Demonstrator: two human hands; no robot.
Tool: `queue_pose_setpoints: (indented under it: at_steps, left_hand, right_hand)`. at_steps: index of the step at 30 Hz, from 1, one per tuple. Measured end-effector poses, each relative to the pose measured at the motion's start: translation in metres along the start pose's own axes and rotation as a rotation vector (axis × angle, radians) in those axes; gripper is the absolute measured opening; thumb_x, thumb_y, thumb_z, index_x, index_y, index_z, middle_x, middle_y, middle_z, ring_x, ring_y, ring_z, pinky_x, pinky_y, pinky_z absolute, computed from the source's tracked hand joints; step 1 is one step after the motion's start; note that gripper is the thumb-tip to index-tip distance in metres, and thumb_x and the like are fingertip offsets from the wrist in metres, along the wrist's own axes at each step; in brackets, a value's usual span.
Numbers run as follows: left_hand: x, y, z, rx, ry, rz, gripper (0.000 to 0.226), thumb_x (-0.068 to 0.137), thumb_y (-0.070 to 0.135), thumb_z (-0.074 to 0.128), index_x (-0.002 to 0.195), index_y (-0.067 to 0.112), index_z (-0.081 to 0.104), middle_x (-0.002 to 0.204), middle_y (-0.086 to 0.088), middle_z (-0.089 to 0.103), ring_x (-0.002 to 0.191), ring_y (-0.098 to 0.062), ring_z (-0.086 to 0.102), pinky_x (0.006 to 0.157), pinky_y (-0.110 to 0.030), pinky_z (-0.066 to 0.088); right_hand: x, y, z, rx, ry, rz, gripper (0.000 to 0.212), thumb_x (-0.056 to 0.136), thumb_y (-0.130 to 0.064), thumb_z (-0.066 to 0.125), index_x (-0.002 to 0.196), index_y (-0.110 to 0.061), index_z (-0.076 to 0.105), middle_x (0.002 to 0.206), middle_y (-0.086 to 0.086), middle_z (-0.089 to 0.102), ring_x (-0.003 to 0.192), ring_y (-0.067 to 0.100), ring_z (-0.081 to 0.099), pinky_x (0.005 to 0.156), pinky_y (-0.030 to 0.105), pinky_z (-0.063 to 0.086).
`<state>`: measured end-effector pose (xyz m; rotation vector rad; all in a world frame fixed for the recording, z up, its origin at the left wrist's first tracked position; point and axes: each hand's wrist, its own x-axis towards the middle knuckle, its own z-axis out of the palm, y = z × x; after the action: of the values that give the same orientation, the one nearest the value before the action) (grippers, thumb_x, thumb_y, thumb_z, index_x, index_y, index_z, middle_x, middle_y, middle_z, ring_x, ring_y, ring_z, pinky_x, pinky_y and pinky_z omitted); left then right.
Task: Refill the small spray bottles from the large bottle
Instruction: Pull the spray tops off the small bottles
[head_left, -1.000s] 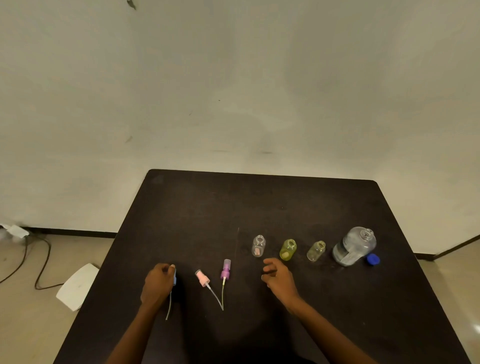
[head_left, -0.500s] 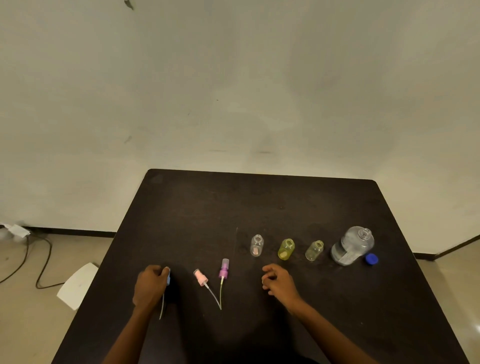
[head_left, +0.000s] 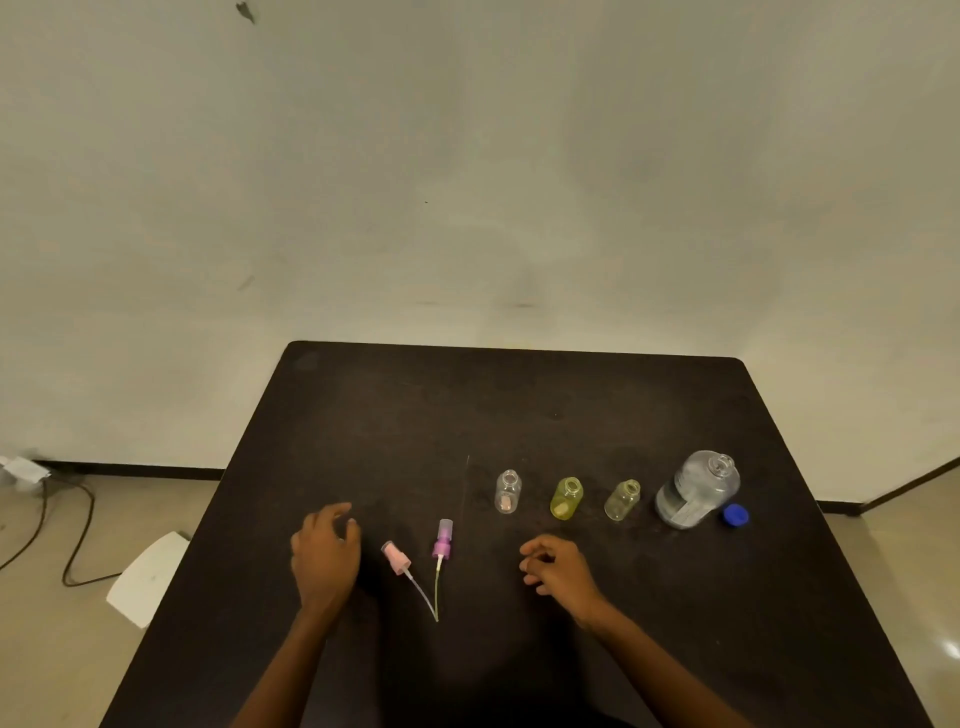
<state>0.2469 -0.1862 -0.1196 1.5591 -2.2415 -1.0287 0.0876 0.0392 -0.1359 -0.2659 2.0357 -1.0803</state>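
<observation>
Three small open bottles stand in a row on the black table (head_left: 519, 405): a clear one (head_left: 508, 491), a yellow one (head_left: 566, 499) and a pale one (head_left: 622, 500). To their right is the large clear bottle (head_left: 696, 491), uncapped, with its blue cap (head_left: 735, 515) beside it. A pink spray head (head_left: 397, 558) and a purple spray head (head_left: 442, 543) lie left of the row, their tubes crossing. My left hand (head_left: 324, 561) hovers left of the pink head, fingers loosely curled, with nothing visible in them. My right hand (head_left: 556, 569) rests on the table below the bottles, holding nothing.
A white wall stands behind the table. On the floor to the left lie a white board (head_left: 148, 577) and a dark cable (head_left: 78, 525). The table's left edge runs close to my left hand.
My left hand shifted a little right and forward, and its fingers loosened. The blue spray head and tube it held are no longer visible. My right hand barely moved.
</observation>
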Motion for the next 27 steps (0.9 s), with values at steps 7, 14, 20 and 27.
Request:
queue_pose_setpoints:
  at_steps: [7, 14, 20, 27]
  left_hand:
    - [-0.036, 0.063, 0.054, -0.224, -0.235, 0.280, 0.023, 0.089, 0.009, 0.053, 0.108, 0.019, 0.061, 0.109, -0.002, 0.061, 0.104, -0.019, 0.058, 0.093, -0.036, 0.047]
    - [-0.085, 0.118, 0.104, -0.311, -0.529, 0.339, 0.024, 0.088, 0.005, 0.053, 0.100, 0.024, 0.062, 0.105, 0.007, 0.062, 0.100, -0.003, 0.058, 0.086, -0.017, 0.047]
    - [-0.106, 0.156, 0.144, -0.290, -0.593, 0.382, 0.045, 0.085, 0.007, 0.059, 0.128, 0.019, 0.050, 0.133, 0.000, 0.051, 0.115, -0.007, 0.051, 0.097, -0.021, 0.044]
    - [-0.125, 0.196, 0.201, -0.247, -0.517, 0.331, 0.082, 0.081, 0.009, 0.066, 0.146, 0.014, 0.016, 0.154, -0.003, 0.016, 0.143, -0.015, 0.012, 0.114, -0.025, 0.013]
  right_hand:
    - [-0.010, 0.005, -0.026, 0.066, 0.034, -0.026, 0.015, 0.088, -0.005, 0.052, 0.087, -0.018, 0.059, 0.085, 0.003, 0.065, 0.070, 0.011, 0.061, 0.059, 0.018, 0.046]
    - [-0.019, 0.027, -0.086, 0.096, 0.051, 0.015, 0.014, 0.088, -0.003, 0.053, 0.089, -0.014, 0.060, 0.083, 0.004, 0.066, 0.069, 0.013, 0.062, 0.060, 0.019, 0.048]
    - [-0.027, 0.051, -0.142, 0.120, 0.102, 0.064, 0.016, 0.088, 0.001, 0.051, 0.089, -0.012, 0.060, 0.082, 0.006, 0.066, 0.070, 0.015, 0.063, 0.060, 0.021, 0.048]
    - [-0.027, 0.069, -0.188, 0.133, 0.139, 0.086, 0.016, 0.088, 0.001, 0.050, 0.089, -0.010, 0.061, 0.081, 0.006, 0.067, 0.069, 0.015, 0.063, 0.059, 0.020, 0.048]
